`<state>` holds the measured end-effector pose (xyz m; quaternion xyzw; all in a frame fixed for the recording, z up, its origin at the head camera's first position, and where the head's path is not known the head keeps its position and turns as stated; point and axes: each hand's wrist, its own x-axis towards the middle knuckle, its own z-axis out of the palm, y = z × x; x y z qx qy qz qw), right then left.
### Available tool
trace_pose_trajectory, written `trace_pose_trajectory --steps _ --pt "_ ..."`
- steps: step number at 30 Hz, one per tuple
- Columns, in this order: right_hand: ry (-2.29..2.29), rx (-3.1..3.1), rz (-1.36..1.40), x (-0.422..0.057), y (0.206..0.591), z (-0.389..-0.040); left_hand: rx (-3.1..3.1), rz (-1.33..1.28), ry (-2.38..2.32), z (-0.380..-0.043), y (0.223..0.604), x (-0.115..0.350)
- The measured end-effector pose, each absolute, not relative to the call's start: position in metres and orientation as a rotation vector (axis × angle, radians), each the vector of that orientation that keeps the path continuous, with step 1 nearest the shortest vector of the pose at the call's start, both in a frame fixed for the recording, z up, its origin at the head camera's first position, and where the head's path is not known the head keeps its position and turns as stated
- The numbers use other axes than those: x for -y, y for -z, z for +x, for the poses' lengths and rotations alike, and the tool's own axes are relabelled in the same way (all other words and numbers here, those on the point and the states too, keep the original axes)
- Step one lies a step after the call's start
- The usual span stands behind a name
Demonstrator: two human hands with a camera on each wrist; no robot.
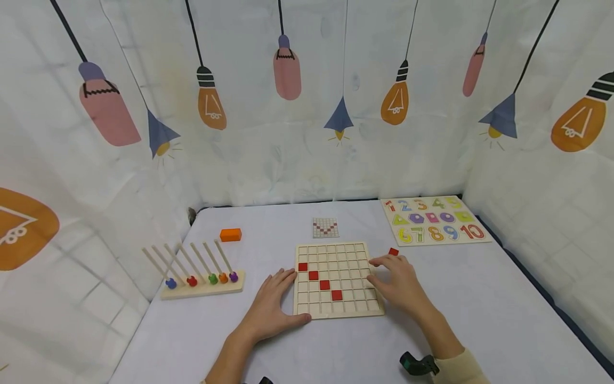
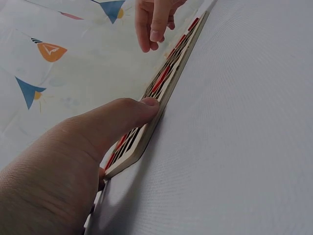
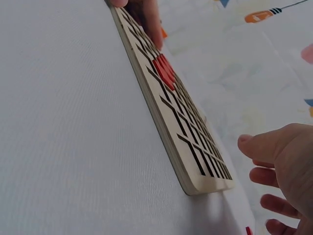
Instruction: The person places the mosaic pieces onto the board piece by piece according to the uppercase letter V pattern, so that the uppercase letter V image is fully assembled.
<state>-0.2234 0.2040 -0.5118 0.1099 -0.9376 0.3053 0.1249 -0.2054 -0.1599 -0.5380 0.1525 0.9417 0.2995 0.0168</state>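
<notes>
A square wooden grid board lies on the table with several red square tiles set in a diagonal from its left side. My left hand rests at the board's front left corner. Its thumb presses on the front edge, while the fingers lie extended along the left edge. My right hand hovers at the board's right edge, fingers loosely bent and apart, with nothing between them in the right wrist view. Just beyond its fingertips lies a loose red tile on the table.
Behind the board lies a small pattern card with red squares. A wooden peg stand with coloured beads and an orange block are at the left. At the back right is a number and shape puzzle board. Printed curtains surround the table.
</notes>
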Motion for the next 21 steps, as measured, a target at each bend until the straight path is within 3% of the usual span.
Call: trace_pose_trajectory --steps 21 --pt "-0.896 2.749 0.215 -0.249 0.517 -0.211 -2.927 0.477 -0.935 -0.205 0.537 0.159"
